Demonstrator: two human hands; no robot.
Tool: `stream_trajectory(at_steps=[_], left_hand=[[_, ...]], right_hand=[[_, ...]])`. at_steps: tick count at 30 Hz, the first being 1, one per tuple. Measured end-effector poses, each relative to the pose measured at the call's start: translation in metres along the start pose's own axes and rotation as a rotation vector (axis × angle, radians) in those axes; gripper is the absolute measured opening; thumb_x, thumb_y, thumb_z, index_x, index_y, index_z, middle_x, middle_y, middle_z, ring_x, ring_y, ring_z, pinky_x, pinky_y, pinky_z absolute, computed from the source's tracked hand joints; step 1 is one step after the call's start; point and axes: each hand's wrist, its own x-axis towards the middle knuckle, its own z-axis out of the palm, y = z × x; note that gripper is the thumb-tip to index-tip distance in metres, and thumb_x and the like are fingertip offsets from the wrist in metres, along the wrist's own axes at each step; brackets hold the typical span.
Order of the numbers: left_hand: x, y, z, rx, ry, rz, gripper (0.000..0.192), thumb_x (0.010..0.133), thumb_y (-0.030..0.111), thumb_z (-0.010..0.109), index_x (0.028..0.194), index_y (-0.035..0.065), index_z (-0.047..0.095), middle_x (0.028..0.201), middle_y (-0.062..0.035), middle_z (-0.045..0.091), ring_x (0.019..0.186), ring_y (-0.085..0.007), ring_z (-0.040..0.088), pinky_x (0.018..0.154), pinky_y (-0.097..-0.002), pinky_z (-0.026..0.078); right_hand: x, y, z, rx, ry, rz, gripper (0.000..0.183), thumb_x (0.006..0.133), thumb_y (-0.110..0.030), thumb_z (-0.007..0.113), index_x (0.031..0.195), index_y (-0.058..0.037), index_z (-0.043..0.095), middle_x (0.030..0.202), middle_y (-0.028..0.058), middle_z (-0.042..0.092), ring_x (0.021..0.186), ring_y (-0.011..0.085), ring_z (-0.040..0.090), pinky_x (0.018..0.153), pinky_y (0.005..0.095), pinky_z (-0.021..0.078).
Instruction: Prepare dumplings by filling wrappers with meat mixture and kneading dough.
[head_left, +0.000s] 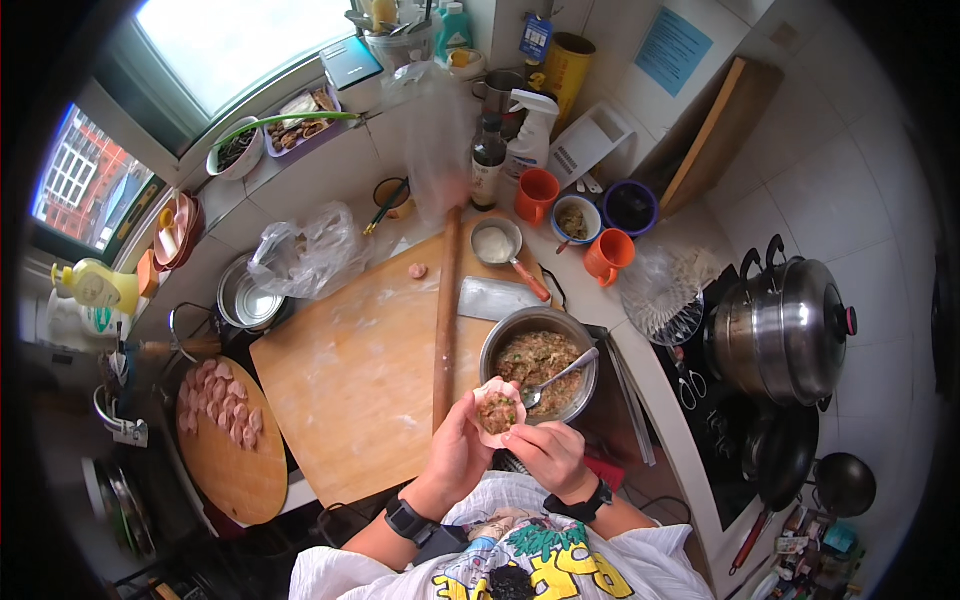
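A round pinkish dough wrapper (484, 436) with a mound of meat filling (496, 413) lies open between my hands. My left hand (456, 451) cups it from the left, thumb along its edge. With thumb and fingertips, my right hand (551, 452) pinches the wrapper's lower right rim. Just beyond them stands a steel bowl of minced filling flecked with green (544, 356), a metal spoon (564, 375) leaning in it. A long wooden rolling pin (447, 322) lies on the floured wooden board (352, 375). Near the board's far edge sits a small dough piece (418, 271).
Several shaped dumplings (225, 401) rest on a round wooden board (232, 480) at left. A cleaver (491, 298) and a pan of flour (493, 245) lie beyond the bowl. Orange mugs (609, 255) stand behind; a large steel pot (780, 330) occupies the stove at right.
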Motion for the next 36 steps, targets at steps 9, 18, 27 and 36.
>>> stream_trajectory(at_steps=[9,18,27,36], left_hand=[[-0.018,0.023,-0.006,0.239,0.096,-0.138,0.036,0.106,0.023,0.04,0.127,-0.001,0.057,0.121,-0.0091,0.064,0.107,-0.0174,0.064,0.089,-0.0321,0.054],[-0.032,0.02,-0.006,0.437,-0.036,-0.123,0.039,0.107,0.023,0.038,0.128,-0.0047,0.057,0.129,-0.0108,0.059,0.11,-0.0158,0.06,0.095,-0.0288,0.049],[-0.044,0.02,-0.007,0.535,-0.148,-0.146,0.045,0.108,0.027,0.035,0.14,-0.0028,0.049,0.136,-0.0101,0.055,0.116,-0.0144,0.057,0.101,-0.0285,0.046],[-0.053,0.027,-0.008,0.344,-0.214,-0.191,0.063,0.107,0.045,0.025,0.15,0.0001,0.031,0.144,-0.0125,0.048,0.122,-0.019,0.055,0.109,-0.035,0.04]], right_hand=[[0.009,-0.01,-0.015,0.144,-0.093,-0.042,0.027,0.073,-0.007,0.07,0.1,-0.0078,0.071,0.097,0.0029,0.065,0.083,0.0213,0.065,0.075,0.0308,0.0545],[0.014,-0.023,-0.031,0.237,-0.209,0.085,0.016,0.074,-0.013,0.077,0.09,-0.0131,0.073,0.086,-0.0001,0.061,0.074,0.0181,0.06,0.064,0.032,0.0469],[0.037,-0.027,-0.026,0.427,-0.107,0.39,0.02,0.072,-0.012,0.083,0.089,-0.0109,0.074,0.087,0.0035,0.058,0.079,0.02,0.059,0.068,0.0311,0.049],[0.056,-0.027,-0.035,0.419,-0.244,0.43,0.023,0.072,-0.014,0.084,0.093,-0.0107,0.075,0.091,0.0026,0.062,0.088,0.0199,0.057,0.079,0.0315,0.0471]])
